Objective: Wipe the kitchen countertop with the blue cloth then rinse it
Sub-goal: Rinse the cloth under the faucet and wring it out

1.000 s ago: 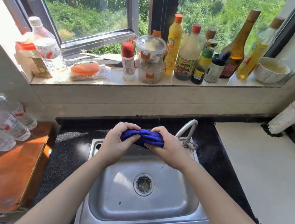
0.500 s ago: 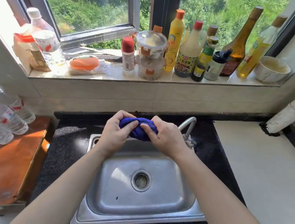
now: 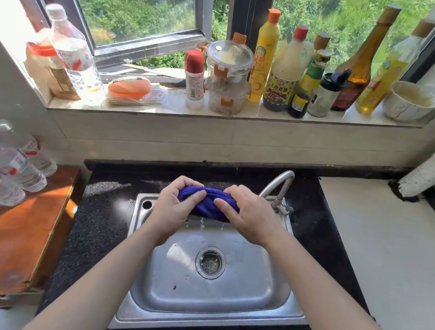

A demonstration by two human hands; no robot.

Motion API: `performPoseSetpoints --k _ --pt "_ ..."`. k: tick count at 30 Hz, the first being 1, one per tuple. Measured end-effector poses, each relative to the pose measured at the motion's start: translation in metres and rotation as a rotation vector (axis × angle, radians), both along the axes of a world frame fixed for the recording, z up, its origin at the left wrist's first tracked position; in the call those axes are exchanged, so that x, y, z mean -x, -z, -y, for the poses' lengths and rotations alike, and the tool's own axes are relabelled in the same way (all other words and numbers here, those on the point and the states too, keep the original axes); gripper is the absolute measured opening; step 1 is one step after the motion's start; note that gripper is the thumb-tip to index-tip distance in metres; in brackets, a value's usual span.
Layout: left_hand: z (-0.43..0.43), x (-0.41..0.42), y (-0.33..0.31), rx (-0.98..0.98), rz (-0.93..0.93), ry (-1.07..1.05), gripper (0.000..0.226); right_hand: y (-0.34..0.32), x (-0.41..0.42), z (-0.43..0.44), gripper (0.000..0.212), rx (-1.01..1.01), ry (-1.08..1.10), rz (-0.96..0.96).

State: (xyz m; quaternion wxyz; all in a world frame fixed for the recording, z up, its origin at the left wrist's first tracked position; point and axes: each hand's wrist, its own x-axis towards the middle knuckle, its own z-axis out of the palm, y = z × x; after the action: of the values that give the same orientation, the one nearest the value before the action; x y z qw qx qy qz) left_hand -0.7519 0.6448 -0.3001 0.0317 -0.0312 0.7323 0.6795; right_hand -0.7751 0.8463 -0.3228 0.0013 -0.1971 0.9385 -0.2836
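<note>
Water now dripping from blue cloth (image 3: 207, 202), left hand (image 3: 173, 209) and right hand (image 3: 249, 215) clenched round its ends, above sink (image 3: 221, 291)

arms: bare to past elbows | sleeves: none visible | hands (image 3: 173, 209): ungloved, ringless

1 head-worn wide-angle view looks forward and down, close over the sink (image 3: 270, 301).

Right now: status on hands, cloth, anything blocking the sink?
Left hand and right hand both clamped on blue cloth, wringing. Cloth over sink, water dripping. Faucet beside right hand, not obstructing.
</note>
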Motion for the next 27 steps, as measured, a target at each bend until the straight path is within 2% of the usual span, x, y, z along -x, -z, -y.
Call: performPoseSetpoints --k 2,4,6,9,11,13,21,27 --pt "0.005 -0.001 -0.002 0.055 -0.008 0.051 0.007 -0.003 -0.004 -0.004 0.056 -0.072 -0.043 0.026" --pt "0.011 -0.002 -0.001 0.080 -0.003 0.118 0.009 -0.004 -0.006 -0.003 0.073 -0.197 -0.073 -0.021" --pt "0.018 -0.003 -0.001 0.119 0.002 0.200 0.014 0.000 -0.005 0.000 0.078 -0.276 -0.069 -0.063" --pt "0.026 -0.002 -0.002 0.193 0.060 0.334 0.022 0.005 0.000 0.000 0.060 -0.215 -0.112 -0.049" --pt "0.030 0.000 0.000 0.281 0.078 0.420 0.026 0.006 -0.001 0.002 0.038 -0.150 -0.174 0.043" --pt "0.034 0.004 0.005 0.388 0.045 0.480 0.028 0.007 -0.001 0.007 0.027 -0.176 -0.177 0.121" --pt "0.027 0.014 0.036 0.568 -0.064 0.398 0.022 0.021 -0.001 0.010 0.033 -0.406 -0.164 0.050" --pt "0.014 0.015 0.046 0.550 -0.055 0.295 0.016 0.020 0.006 0.014 0.039 -0.495 -0.185 0.009"
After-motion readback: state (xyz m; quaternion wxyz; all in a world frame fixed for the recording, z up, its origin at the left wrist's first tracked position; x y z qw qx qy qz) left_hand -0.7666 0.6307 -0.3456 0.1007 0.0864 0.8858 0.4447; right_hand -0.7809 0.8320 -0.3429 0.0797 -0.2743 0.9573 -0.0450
